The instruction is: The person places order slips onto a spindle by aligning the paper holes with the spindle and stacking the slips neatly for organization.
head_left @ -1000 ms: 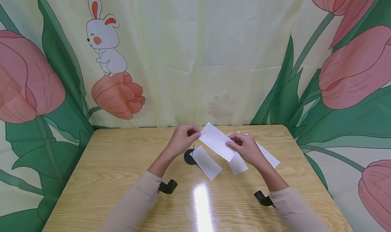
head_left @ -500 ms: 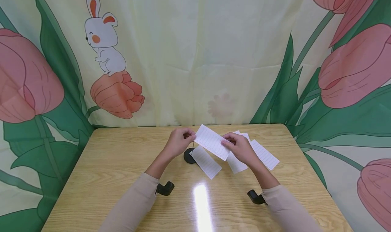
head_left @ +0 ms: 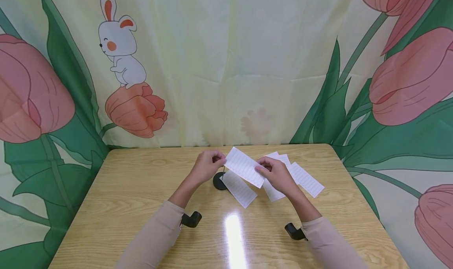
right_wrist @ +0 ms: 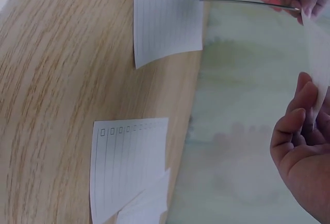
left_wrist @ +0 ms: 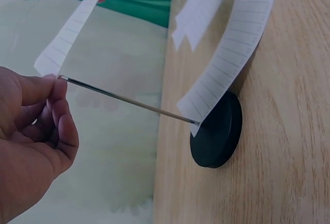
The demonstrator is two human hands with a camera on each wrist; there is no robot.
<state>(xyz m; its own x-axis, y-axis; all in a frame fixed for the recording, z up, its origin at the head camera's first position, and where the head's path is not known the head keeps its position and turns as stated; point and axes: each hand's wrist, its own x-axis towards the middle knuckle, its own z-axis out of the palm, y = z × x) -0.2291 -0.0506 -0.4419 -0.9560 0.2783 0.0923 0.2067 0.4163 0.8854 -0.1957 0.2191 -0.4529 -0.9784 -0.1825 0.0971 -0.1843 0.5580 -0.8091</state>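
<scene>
Nearest, at the bottom edge, two forearms in beige sleeves point(head_left: 152, 233) reach forward, a small black fitting point(head_left: 191, 219) at each wrist. Beyond them, one paper slip point(head_left: 240, 190) slopes down toward the viewer, its far corner apparently pierced low on a thin metal spike point(left_wrist: 129, 99) that stands up from a round black base point(left_wrist: 219, 134).

Both hands hold a second slip, the lined sheet point(head_left: 244, 167), raised and tilted above the spike. The left hand point(head_left: 207, 166) pinches its left corner, fingertips right at the spike's tip; the right hand point(head_left: 277, 175) pinches the opposite end between thumb and fingers. The step in hand seems to be threading this sheet's corner onto the point; whether the tip has broken through cannot be told. The next move probably calls for steady downward pressure beside the tip, fingertips kept off the point, with the right hand supporting the paper.

More loose slips point(head_left: 307, 179) lie to the right, some overlapping, partly behind the right hand. Everything rests on a pale wood-grain surface point(head_left: 134, 194) with a bright streak of reflected light in front. At the back hangs a cream curtain point(head_left: 198, 64) printed with large pink tulips, green leaves and a white rabbit.
</scene>
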